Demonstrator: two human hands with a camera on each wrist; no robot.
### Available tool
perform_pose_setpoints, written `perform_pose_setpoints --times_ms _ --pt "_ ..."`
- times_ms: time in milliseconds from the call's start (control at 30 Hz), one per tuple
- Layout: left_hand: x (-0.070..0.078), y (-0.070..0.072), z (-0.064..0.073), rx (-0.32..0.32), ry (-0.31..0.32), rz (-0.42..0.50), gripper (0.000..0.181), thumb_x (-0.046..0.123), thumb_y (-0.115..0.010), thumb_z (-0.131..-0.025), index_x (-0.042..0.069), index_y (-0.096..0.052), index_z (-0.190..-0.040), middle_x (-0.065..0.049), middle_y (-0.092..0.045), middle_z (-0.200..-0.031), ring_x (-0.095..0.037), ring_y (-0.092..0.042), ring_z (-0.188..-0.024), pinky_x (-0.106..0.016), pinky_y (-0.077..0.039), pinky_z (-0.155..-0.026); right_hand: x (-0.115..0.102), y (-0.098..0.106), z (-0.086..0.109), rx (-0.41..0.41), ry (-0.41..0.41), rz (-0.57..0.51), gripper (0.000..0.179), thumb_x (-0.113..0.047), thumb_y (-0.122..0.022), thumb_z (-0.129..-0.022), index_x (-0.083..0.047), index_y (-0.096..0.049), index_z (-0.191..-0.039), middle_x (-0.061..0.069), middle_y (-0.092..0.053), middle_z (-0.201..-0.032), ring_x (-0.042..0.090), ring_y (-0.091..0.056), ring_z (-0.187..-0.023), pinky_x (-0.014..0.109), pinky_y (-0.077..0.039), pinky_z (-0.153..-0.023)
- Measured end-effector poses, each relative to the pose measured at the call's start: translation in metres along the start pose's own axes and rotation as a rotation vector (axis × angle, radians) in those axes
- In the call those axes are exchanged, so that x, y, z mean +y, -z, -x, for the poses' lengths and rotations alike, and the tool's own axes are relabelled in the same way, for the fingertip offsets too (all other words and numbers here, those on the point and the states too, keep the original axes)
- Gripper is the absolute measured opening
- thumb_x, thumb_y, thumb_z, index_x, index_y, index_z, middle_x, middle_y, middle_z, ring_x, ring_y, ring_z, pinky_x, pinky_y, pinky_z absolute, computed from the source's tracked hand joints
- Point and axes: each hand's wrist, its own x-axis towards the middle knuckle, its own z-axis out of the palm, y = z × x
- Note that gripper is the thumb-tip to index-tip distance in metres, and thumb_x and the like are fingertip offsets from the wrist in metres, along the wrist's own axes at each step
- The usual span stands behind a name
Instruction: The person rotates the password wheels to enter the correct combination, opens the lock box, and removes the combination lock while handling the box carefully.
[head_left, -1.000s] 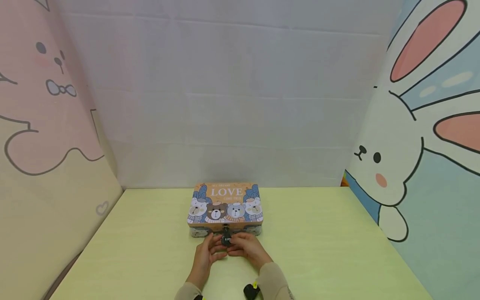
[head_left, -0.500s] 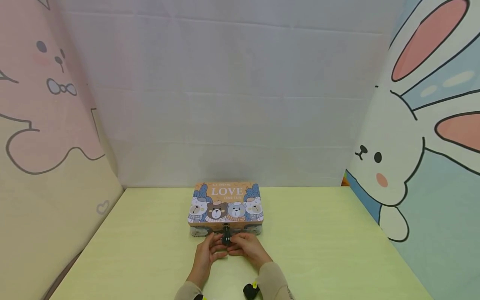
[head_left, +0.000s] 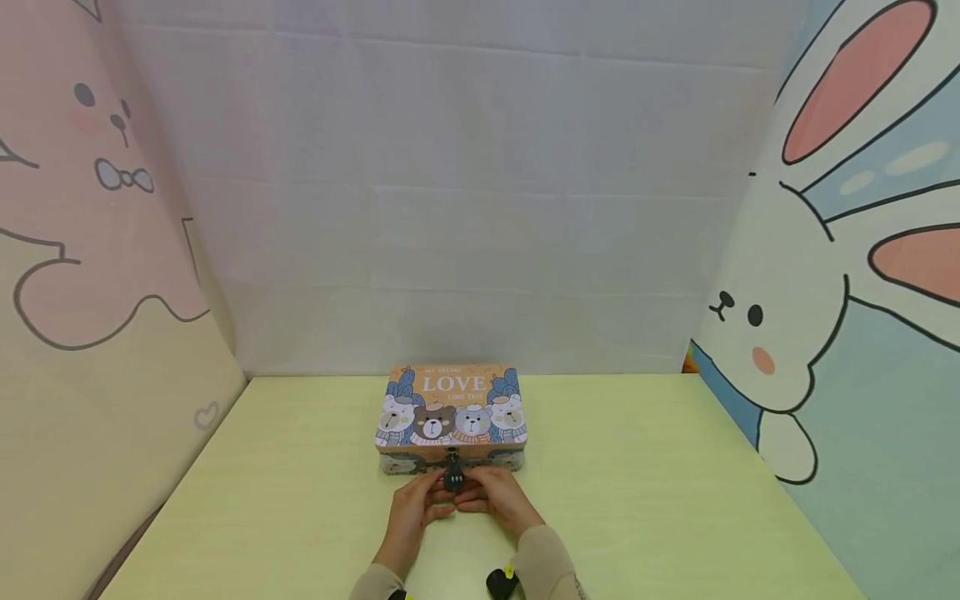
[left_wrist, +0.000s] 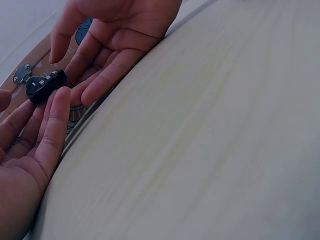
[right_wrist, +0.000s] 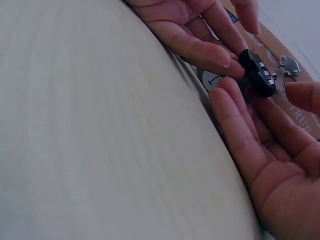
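A black combination padlock (head_left: 453, 477) hangs at the front clasp of a bear-printed box (head_left: 452, 383). In the right wrist view, the silver clasp (right_wrist: 289, 66) lies against the padlock's shackle; whether it is locked cannot be told. My left hand (head_left: 407, 512) touches the padlock's left end with slightly bent fingertips, its thumb (right_wrist: 248, 17) held off it. From the other side, fingertips of my right hand (head_left: 508, 505) support the lock underneath. The right thumb (right_wrist: 302, 96) stands just beside it. Several dials face up in the left wrist view.
A pale yellow table (head_left: 637, 483) surrounds the box. Behind it hangs a white sheet (head_left: 465, 208), with cartoon panels on both sides. A black wrist device (head_left: 501, 583) sits by the right sleeve (head_left: 547, 562).
My left thumb has come down closer to the padlock, and my right thumb has drawn back slightly from its face. The box and forearms have stayed in place.
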Motion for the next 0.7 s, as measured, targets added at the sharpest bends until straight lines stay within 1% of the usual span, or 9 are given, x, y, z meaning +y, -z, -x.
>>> perform_pose_setpoints --times_ms 67,167,433,700 --pt "-0.0018 0.0000 -0.0007 0.011 -0.004 0.008 0.037 0.014 -0.050 -0.104 -0.015 -0.059 -0.124 -0.005 -0.069 -0.090 -0.014 -0.068 -0.078 -0.029 -0.063 -0.068 0.0005 0.0008 -0.0002 -0.003 -0.003 -0.016 0.033 -0.011 -0.055 -0.097 0.017 -0.063 -0.114 0.009 -0.069 -0.080 0.014 -0.068 -0.070 0.030 -0.063 -0.072" --pt "-0.0030 0.0003 -0.0011 0.011 -0.009 0.013 0.036 0.014 -0.050 -0.104 -0.015 -0.059 -0.124 -0.005 -0.069 -0.090 -0.014 -0.068 -0.078 -0.029 -0.063 -0.068 0.0017 0.0019 -0.0011 -0.008 -0.003 -0.022 0.032 -0.010 -0.057 -0.096 0.015 -0.063 -0.114 0.009 -0.069 -0.082 0.014 -0.068 -0.071 0.031 -0.063 -0.072" --pt "-0.0027 0.0007 -0.0013 0.003 -0.014 0.014 0.036 0.012 -0.050 -0.104 -0.016 -0.059 -0.125 -0.004 -0.070 -0.091 -0.013 -0.068 -0.078 -0.028 -0.062 -0.068 0.0016 0.0015 0.0008 -0.030 0.034 0.001 0.014 0.000 -0.058 -0.094 0.011 -0.065 -0.100 0.008 -0.066 -0.081 0.014 -0.067 -0.070 0.031 -0.063 -0.073" --pt "-0.0028 0.0012 -0.0012 0.007 -0.007 0.011 0.038 0.014 -0.050 -0.104 -0.016 -0.058 -0.125 -0.004 -0.071 -0.090 -0.013 -0.068 -0.078 -0.028 -0.063 -0.068 0.0034 0.0013 -0.0015 -0.018 0.037 0.023 0.013 0.000 -0.059 -0.094 0.010 -0.065 -0.098 0.008 -0.067 -0.077 0.014 -0.067 -0.069 0.030 -0.063 -0.072"
